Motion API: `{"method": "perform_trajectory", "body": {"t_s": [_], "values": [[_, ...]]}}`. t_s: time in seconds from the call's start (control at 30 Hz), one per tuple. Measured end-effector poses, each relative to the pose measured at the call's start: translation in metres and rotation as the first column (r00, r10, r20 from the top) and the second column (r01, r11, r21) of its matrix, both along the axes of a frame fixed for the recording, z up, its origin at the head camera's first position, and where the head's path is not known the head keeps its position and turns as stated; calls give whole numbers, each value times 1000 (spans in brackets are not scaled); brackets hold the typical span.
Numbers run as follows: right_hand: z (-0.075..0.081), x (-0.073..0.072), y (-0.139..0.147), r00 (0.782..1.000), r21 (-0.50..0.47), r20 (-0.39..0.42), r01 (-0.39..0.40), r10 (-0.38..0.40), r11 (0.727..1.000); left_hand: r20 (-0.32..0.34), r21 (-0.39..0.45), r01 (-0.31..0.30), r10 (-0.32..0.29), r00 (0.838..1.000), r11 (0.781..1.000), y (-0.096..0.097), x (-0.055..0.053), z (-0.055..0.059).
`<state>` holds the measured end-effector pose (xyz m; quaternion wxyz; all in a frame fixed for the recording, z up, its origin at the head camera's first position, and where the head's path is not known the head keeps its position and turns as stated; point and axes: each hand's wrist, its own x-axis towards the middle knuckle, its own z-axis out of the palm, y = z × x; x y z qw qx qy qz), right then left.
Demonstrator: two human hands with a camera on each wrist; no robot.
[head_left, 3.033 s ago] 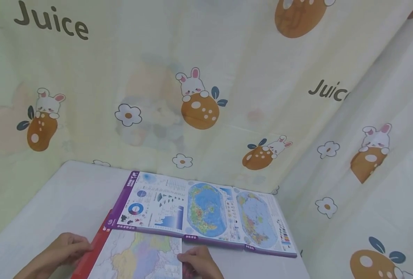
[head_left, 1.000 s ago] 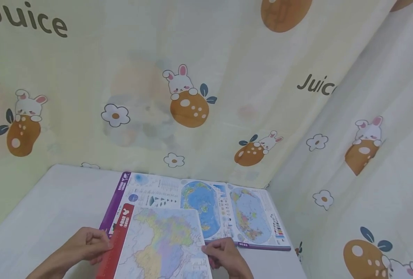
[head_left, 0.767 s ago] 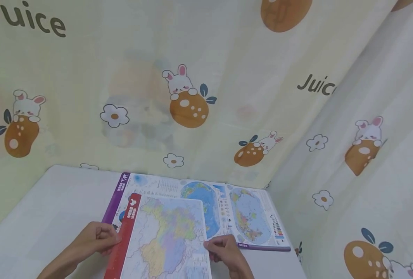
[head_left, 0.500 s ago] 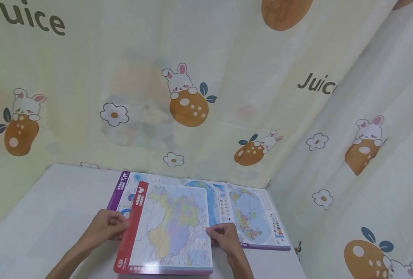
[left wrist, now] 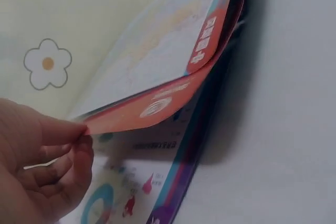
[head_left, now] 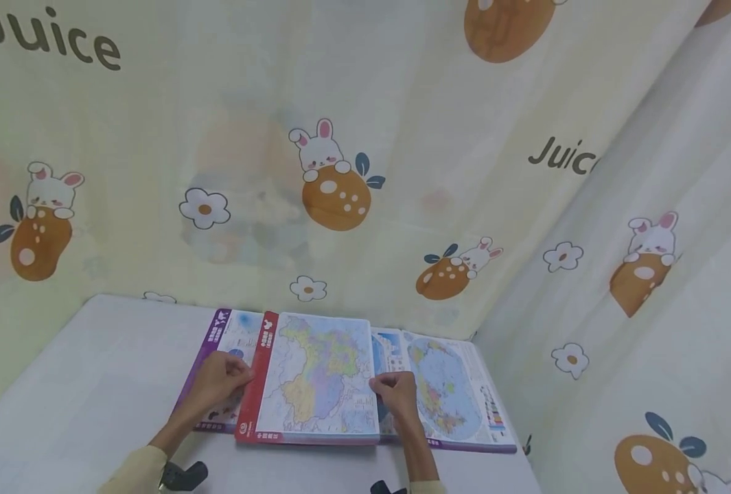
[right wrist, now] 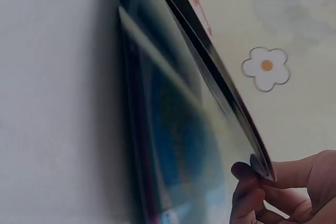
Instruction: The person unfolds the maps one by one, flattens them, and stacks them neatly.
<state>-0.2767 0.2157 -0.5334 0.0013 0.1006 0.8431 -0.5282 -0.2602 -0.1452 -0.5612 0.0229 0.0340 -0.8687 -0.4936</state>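
A folded map of China with a red left border (head_left: pixel 316 374) hangs close over an unfolded world map with purple borders (head_left: pixel 454 391). My left hand (head_left: pixel 217 377) pinches the red border between thumb and fingers. In the left wrist view, the left hand (left wrist: pixel 50 166) grips a bent edge of the red strip (left wrist: pixel 157 106), and the folded layers part slightly. My right hand (head_left: pixel 397 394) pinches the opposite edge. From the right wrist, the right hand (right wrist: pixel 289 187) holds several layers above the blue panel of the world map (right wrist: pixel 184 135). The middle of the world map is covered.
Both maps are on a white table (head_left: pixel 62 398). Behind it hangs a pale curtain (head_left: pixel 248 137) printed with rabbits, fruit and flowers, and it continues along the right side. Black wrist devices (head_left: pixel 182 475) show below the sleeves.
Both hands have carried the red-bordered map away from me and to the right. It has gone from the near side of the table to over the middle of the world map.
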Motion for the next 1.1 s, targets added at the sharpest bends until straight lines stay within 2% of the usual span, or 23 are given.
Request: {"method": "perform_trajectory", "body": {"t_s": [0.23, 0.33, 0.57, 0.8, 1.1], "values": [[-17, -15, -2, 999, 31, -6, 48, -48, 998, 19, -10, -41, 41, 999, 999, 6, -21, -9], [-21, -18, -3, 998, 33, -17, 58, -57, 998, 50, -8, -68, 68, 996, 998, 8, -25, -11], [-28, -26, -6, 993, 47, -14, 118, -118, 992, 109, -62, -100, 106, 988, 993, 7, -28, -12], [-39, -28, -6, 986, 61, -7, 167, -167, 984, 102, -89, -85, 93, 990, 992, 8, -29, -14], [-46, -34, -1, 977, 113, -76, 206, -198, 972, 81, -100, -81, 90, 993, 992, 10, -30, -21]]}}
